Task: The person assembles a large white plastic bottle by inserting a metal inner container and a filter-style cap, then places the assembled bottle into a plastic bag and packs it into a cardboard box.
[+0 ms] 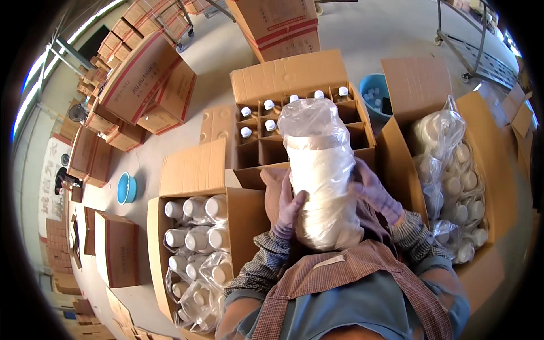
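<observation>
A large white cylinder in a clear plastic bag (326, 192) stands before my lap, leaning slightly, with the bag's loose top bunched at its far end. What exactly is inside the wrapping I cannot make out. My left hand (290, 212), in a pale lilac glove, grips its left side with the thumb along the plastic. On the opposite side my right hand (375, 192), gloved alike, presses against the bag, its fingertips partly hidden. Just beyond is an open divided carton (249, 178) with several white-capped bottles (269, 125) in its compartments; the bundle covers part of it.
Open cartons flank me: the left one (245, 221) and the right one (498, 170) hold white cylindrical containers with clear plastic. A blue bucket (362, 85) with white caps stands behind the right carton. Another blue basin (126, 188) sits on the floor at left, near stacked cartons (167, 96).
</observation>
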A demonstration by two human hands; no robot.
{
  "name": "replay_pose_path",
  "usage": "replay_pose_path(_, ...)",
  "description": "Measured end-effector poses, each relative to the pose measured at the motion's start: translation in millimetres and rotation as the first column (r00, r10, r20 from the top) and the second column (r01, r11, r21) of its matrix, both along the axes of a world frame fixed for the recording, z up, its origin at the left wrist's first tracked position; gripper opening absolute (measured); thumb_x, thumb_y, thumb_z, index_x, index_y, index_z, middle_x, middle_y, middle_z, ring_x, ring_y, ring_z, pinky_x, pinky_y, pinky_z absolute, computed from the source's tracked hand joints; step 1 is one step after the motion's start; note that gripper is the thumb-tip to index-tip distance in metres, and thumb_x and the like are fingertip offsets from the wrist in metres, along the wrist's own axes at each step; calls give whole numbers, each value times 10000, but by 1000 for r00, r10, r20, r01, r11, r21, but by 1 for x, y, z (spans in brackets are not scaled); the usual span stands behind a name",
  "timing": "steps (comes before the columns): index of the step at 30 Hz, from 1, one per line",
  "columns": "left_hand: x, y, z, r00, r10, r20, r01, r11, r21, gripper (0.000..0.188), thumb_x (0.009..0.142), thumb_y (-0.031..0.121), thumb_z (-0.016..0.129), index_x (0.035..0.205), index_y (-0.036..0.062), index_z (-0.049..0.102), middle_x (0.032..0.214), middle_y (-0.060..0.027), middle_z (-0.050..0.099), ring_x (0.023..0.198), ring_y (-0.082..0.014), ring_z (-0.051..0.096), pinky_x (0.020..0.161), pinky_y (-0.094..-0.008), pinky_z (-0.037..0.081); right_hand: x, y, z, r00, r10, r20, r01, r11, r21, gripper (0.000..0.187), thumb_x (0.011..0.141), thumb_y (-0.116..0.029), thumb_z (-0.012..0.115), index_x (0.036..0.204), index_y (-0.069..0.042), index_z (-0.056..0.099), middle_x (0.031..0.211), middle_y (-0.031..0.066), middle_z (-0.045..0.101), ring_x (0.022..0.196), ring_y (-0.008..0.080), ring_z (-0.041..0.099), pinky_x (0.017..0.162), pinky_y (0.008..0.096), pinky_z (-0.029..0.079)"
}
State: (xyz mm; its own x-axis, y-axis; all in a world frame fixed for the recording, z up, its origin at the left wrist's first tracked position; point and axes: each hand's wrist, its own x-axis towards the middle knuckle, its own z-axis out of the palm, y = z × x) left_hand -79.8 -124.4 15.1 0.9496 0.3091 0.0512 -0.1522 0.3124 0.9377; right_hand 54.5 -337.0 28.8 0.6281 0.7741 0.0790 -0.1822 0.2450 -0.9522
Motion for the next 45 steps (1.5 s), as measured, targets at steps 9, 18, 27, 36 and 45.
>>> replay_pose_path(9, 76, 91, 44, 939, 161, 303, -158, 987, -36, 791, 982, 608, 518, 1476, -2, 419, 1451, -144, 480, 1278, -280, 496, 1087, -445, 436, 0, 61, 24, 996, -26, -87, 26, 1000, 2, 799, 898, -387, 768, 1504, -18, 399, 1393, 104, 529, 1270, 188, 505, 1101, 328, 393)
replay_pose_path(18, -9, 144, 41, 932, 349, 92, -356, 845, 399, 593, 1008, 488, 490, 1175, -66, 620, 1181, -199, 649, 1063, -301, 631, 1005, -421, 484, -16, -29, 18, 838, 12, 546, 230, 899, -372, 748, 881, -456, 743, 1411, 13, 499, 1318, 193, 590, 1248, 294, 565, 1069, 378, 446)
replay_pose_path(27, -104, 171, 0, 824, 556, -114, -449, 761, 468, 524, 1000, 418, 517, 1165, -66, 630, 1148, -182, 657, 1030, -273, 632, 971, -394, 491, -64, -52, 23, 760, 409, 505, -38, 804, -594, 906, 759, -532, 802, 1417, 5, 489, 1314, 222, 584, 1235, 359, 566, 1068, 436, 437)
replay_pose_path(36, -137, 174, -14, 780, 607, -150, -479, 734, 482, 455, 992, 348, 544, 1155, -66, 640, 1115, -165, 664, 996, -245, 633, 937, -368, 497, -59, -80, 62, 914, 251, 318, -9, 798, -603, 835, 696, -406, 903, 1366, -48, 556, 1293, 141, 587, 1228, 255, 570, 1057, 383, 457)
replay_pose_path(45, -153, 175, -20, 748, 636, -190, -478, 714, 511, 388, 983, 278, 571, 1144, -66, 650, 1082, -148, 672, 962, -216, 634, 903, -342, 504, -58, -71, 28, 962, 214, -167, -264, 884, -386, 852, 847, -605, 717, 1436, -24, 513, 1455, 151, 525, 1352, 259, 493, 1155, 396, 360)
